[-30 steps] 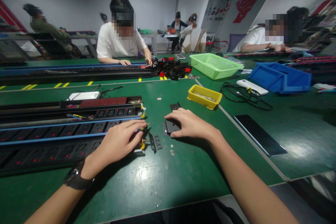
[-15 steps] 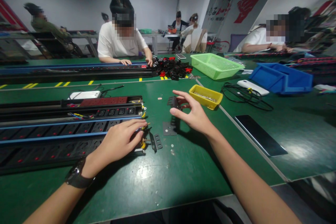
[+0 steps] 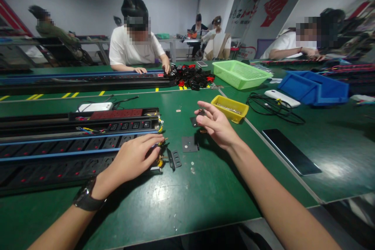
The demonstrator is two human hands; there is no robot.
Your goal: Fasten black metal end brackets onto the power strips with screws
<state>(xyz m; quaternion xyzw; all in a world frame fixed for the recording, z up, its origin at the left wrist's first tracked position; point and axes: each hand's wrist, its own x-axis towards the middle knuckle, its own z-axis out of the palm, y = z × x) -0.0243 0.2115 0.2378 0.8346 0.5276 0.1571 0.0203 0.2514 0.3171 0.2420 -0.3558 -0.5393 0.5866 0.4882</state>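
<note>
My left hand [image 3: 136,155] lies over the end of a blue-edged power strip [image 3: 70,149], fingers bent together against it. Its fingertips are beside a wire with a yellow terminal, and what lies under the palm is hidden. Raised above the table, my right hand [image 3: 218,128] pinches a small black bracket [image 3: 193,121] between thumb and fingers; part of it is covered. Below that hand a flat dark plate [image 3: 190,144] rests on the table. A slotted black bracket [image 3: 176,159] stands by the strip ends, right of my left hand.
More power strips [image 3: 129,125] lie alongside at left. A yellow bin [image 3: 231,114] of small metal parts is beyond my right hand. Further off are a green basket [image 3: 240,76], a blue bin [image 3: 316,88], black cable [image 3: 274,109] and a phone [image 3: 290,151]. A co-worker [image 3: 134,49] sits opposite.
My right hand has turned, and the bracket in it has tilted, showing a flatter face. The fingers have drawn in closer around it. My left hand stays in place.
</note>
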